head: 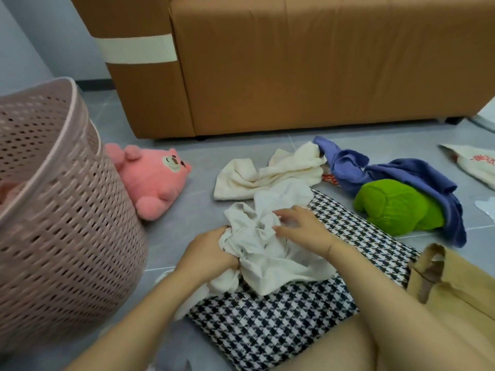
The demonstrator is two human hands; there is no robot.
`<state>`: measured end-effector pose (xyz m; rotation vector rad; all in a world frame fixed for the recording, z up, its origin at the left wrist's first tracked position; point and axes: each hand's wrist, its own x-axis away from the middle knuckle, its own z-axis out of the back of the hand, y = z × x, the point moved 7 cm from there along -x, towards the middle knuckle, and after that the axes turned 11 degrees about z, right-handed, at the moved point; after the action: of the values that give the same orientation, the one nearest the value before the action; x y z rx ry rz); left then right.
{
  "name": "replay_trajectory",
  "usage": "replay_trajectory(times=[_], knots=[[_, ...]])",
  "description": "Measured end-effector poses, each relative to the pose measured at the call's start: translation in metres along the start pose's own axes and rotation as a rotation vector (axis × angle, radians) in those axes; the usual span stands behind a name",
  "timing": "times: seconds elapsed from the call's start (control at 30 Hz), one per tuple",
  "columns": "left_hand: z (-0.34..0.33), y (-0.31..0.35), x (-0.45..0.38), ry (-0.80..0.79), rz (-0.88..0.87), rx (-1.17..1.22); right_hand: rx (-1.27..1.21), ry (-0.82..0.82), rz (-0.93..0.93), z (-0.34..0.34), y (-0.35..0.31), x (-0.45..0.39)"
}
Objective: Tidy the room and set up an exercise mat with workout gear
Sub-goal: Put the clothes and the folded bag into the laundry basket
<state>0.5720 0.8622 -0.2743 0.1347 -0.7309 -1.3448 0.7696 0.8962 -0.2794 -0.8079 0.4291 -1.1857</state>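
A crumpled white cloth [263, 253] lies on a black-and-white houndstooth cushion [267, 325] on the grey floor. My left hand [207, 250] grips a bunched edge of the cloth at its left side. My right hand [300, 226] rests on top of the cloth, fingers bent and pressing into its folds. A pink perforated laundry basket [61, 218] stands at the left. A cream towel [273, 172] lies just beyond the cloth.
A pink plush toy [155, 178] lies beside the basket. A blue garment [401, 178] drapes over a green plush [396, 207] at the right. A tan bag [452, 285] sits at the lower right, a white printed bag [476, 162] farther right. A brown sofa [294, 62] blocks the back.
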Motion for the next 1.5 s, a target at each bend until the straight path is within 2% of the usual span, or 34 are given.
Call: replay_trajectory(times=[0.07,0.13,0.2,0.27,0.33,0.4,0.47,0.53,0.6,0.67,0.8,0.87,1.0,1.17,1.27,1.33,1.5], knots=[[0.023,-0.007,0.008,-0.012,0.000,-0.114,-0.298,-0.119,0.005,-0.025,-0.021,0.008],[0.053,-0.006,0.015,0.040,-0.024,-0.223,-0.444,-0.264,-0.055,-0.052,-0.035,0.016],[0.084,0.004,0.021,0.139,-0.062,-0.208,-0.574,-0.353,-0.099,-0.069,-0.044,0.020],[0.103,0.023,0.022,0.244,-0.141,-0.153,-0.659,-0.272,-0.125,-0.057,-0.054,0.016],[0.093,0.038,0.011,0.273,-0.218,-0.092,-0.665,-0.035,-0.153,-0.025,-0.055,0.011],[0.051,0.047,-0.010,0.207,-0.253,-0.087,-0.568,0.212,-0.185,0.011,-0.042,0.011],[-0.007,0.044,-0.025,0.008,-0.223,-0.063,-0.485,0.346,-0.253,0.032,-0.020,0.016],[-0.051,0.033,-0.033,-0.188,-0.124,-0.100,-0.471,0.309,-0.358,0.033,0.003,0.022],[-0.067,0.027,-0.035,-0.275,-0.054,-0.177,-0.492,0.172,-0.465,0.021,0.017,0.023],[-0.064,0.029,-0.035,-0.268,-0.066,-0.230,-0.539,0.075,-0.513,0.007,0.019,0.020],[-0.049,0.033,-0.049,-0.106,-0.146,-0.237,-0.681,0.034,-0.554,-0.023,0.011,0.008],[-0.041,0.036,-0.051,-0.033,-0.173,-0.188,-0.768,0.041,-0.522,-0.028,0.006,0.008],[-0.020,0.026,-0.043,0.023,-0.096,0.029,-0.962,0.141,-0.367,-0.023,-0.007,0.012],[0.029,0.007,0.001,0.059,-0.002,0.464,-0.763,0.355,-0.113,-0.013,-0.053,0.030],[0.068,0.013,0.041,0.086,-0.068,0.663,-0.928,0.207,-0.053,-0.039,-0.092,0.041],[0.097,0.025,0.062,0.121,-0.118,0.678,-1.080,0.193,-0.009,-0.042,-0.124,0.047],[0.177,0.042,0.114,0.238,-0.195,0.795,-0.987,0.243,0.173,-0.002,-0.223,0.043]])
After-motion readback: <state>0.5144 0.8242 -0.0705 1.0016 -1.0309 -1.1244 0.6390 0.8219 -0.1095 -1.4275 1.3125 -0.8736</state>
